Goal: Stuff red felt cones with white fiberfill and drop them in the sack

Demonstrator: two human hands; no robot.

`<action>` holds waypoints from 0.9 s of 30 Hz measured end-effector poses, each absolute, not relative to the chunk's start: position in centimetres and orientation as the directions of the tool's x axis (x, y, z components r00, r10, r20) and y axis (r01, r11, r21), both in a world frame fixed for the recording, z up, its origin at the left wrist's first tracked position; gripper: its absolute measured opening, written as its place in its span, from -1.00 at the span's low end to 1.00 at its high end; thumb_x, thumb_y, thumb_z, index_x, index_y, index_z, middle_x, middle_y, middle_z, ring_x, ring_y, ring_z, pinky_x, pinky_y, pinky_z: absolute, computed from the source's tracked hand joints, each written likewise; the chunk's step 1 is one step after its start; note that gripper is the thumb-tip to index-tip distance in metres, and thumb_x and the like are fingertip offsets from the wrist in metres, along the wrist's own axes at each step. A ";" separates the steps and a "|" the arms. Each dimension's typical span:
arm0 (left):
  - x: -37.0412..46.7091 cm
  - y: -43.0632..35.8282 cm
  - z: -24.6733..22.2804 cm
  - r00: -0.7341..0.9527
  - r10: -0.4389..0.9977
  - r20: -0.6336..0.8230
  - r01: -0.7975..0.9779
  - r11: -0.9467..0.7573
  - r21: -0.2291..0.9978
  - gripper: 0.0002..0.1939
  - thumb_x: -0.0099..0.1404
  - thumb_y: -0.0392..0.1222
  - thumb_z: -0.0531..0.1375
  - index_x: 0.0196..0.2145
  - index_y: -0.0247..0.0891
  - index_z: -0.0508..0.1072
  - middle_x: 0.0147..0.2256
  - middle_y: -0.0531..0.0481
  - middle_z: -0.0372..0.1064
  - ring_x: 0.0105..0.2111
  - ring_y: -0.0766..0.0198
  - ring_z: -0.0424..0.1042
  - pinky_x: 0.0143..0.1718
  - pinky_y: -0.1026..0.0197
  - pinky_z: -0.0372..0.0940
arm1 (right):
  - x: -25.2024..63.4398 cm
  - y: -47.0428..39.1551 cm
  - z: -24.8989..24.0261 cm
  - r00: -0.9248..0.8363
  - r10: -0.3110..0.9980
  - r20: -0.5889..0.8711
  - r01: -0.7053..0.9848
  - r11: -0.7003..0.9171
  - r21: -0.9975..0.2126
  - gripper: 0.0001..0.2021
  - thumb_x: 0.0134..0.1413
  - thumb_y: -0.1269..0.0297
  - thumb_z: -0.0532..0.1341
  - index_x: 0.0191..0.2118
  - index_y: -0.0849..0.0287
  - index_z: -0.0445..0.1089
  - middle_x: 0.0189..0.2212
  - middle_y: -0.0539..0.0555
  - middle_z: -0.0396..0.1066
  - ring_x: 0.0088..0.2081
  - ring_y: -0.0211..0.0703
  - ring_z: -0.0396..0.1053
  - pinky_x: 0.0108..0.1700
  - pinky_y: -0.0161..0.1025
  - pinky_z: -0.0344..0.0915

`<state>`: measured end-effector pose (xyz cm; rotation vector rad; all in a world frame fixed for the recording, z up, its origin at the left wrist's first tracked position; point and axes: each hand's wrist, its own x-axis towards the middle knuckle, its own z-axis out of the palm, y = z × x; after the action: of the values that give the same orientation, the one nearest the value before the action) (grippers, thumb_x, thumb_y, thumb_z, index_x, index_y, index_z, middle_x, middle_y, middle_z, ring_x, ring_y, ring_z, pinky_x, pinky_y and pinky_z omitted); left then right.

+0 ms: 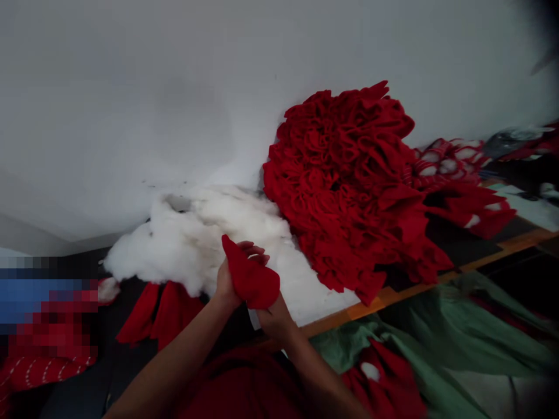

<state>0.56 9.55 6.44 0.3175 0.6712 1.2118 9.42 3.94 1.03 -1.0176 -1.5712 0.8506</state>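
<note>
A small red cloth piece [254, 278], pointed at its upper end and rounded at the lower right, lies between my two hands. My left hand [226, 282] holds it from the left, its curled fingers showing behind the cloth. At the lower edge of the piece is my right hand [273, 319]; the cloth covers its fingers, and I cannot tell whether they are inside it or behind it. Just beyond both hands spreads a heap of fluffy white stuffing [196, 233].
A tall pile of red cloth pieces [345, 174] leans against the wall. Red-and-white striped items [454, 160] lie farther right. More red pieces [174, 314] rest at left on the dark table. Green cloth [471, 326] hangs below the wooden table edge [375, 299].
</note>
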 end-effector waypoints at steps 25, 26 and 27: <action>0.9 9.0 5.6 0.284 0.885 -0.368 -0.571 0.464 0.677 -0.56 0.18 0.10 0.02 -0.11 -0.22 0.37 -0.25 -0.14 0.44 -0.27 0.11 0.43 -0.26 0.12 0.33 | 9.9 6.2 2.6 -0.195 0.921 0.337 0.316 0.385 -0.867 -0.38 -0.09 0.56 -0.01 0.16 0.10 0.04 0.05 0.11 0.24 0.08 -0.06 0.20 0.16 0.06 0.08; 0.7 9.2 5.7 0.274 0.889 -0.368 -0.583 0.457 0.671 -0.54 0.18 0.12 0.02 -0.10 -0.24 0.36 -0.24 -0.13 0.43 -0.25 0.10 0.43 -0.25 0.11 0.33 | 9.9 6.2 2.8 -0.197 0.923 0.331 0.293 0.378 -0.878 -0.37 -0.09 0.57 -0.01 0.17 0.08 0.03 0.06 0.10 0.23 0.09 -0.08 0.18 0.17 0.05 0.06; 0.5 9.4 5.9 0.247 0.902 -0.354 -0.597 0.429 0.678 -0.54 0.18 0.11 0.03 -0.09 -0.24 0.35 -0.23 -0.12 0.43 -0.24 0.10 0.42 -0.24 0.10 0.33 | 9.9 6.3 3.0 -0.211 0.920 0.330 0.271 0.379 -0.885 -0.37 -0.09 0.57 -0.02 0.17 0.06 0.02 0.06 0.07 0.23 0.11 -0.11 0.16 0.19 0.03 0.04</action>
<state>0.51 9.39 5.92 0.4529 0.7981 1.0704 9.92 6.27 3.00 -1.0595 -1.7067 0.8732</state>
